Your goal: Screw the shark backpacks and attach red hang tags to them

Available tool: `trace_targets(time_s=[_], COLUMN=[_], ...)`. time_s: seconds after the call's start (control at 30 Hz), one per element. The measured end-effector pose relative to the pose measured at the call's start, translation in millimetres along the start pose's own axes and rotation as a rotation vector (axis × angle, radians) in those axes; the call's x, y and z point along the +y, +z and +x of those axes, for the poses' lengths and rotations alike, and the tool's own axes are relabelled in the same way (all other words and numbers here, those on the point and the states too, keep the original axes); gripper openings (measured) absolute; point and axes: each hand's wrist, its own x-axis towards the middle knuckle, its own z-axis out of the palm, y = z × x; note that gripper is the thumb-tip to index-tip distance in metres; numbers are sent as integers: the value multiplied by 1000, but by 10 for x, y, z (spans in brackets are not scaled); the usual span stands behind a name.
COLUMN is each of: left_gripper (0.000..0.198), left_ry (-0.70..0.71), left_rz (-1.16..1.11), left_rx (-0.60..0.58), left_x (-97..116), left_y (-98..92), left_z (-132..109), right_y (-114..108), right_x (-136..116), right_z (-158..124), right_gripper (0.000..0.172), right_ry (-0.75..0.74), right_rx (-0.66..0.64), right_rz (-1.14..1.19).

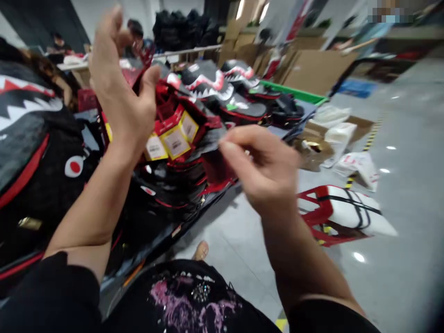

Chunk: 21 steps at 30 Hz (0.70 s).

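Note:
My left hand [121, 88] is raised with the thumb well apart from the fingers; it looks open and holds nothing that I can see. Behind it lie red tags [173, 119] with yellow-edged barcode labels [175, 144], heaped on black bags [173, 182]. My right hand [262, 166] is closed in a pinch, thumb against forefinger, near the table's edge. A tiny pale spot shows by its fingers, too blurred to name. At the far left stands a large black backpack [34, 152] with a shark-mouth print and a red-and-white eye.
More shark-print bags [208, 83] lie farther along the table, beside a green-rimmed bin [294, 91]. A red stool [322, 208] with a white cushioned top stands on the floor at right. Cardboard [315, 69] and white plastic bags [340, 138] are beyond. People sit at the back.

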Motion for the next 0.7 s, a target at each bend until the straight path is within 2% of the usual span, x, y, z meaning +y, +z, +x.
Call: trace_targets(time_s=[0.07,0.1,0.17,0.23,0.3,0.37,0.47,0.6,0.7], left_gripper=[32,19,15,17,15,16,15,10,14], left_ry=[-23,-30,-134,-365,-644,-866,-1043,-1143,-1194], left_rz=[-171,-259,-409,-523,-565,-596,-649,-576,-509], left_rx=[-43,-113,-359,-539,-564,-540,-481,-371,-314], left_x=[291,407,551,576,519,433,320,145,-49], left_y=[-215,-299,-421,-503,-568,-632,-722,-802,-891], left_z=[-419,-668,-1233,-1836,-2385,-2790,-3073,-3101,-3148], right_y=[-134,-142,-28,220,524,808,1118,1324,1406], right_x=[-19,3,107,272,461,634,815,996,1206], right_z=[-282,-428,-750,-1108,-1459,-1744,-1992,-2112,-2205], right_gripper=[9,8,6,7,10,13,16,19,25], right_ry=[76,93,100,133,237,319,270,181,211], right_rx=[-92,-158,-286,-368,-417,-477,-521,-589,-576], right_rz=[80,102,126,147,182,190,138,82,-17])
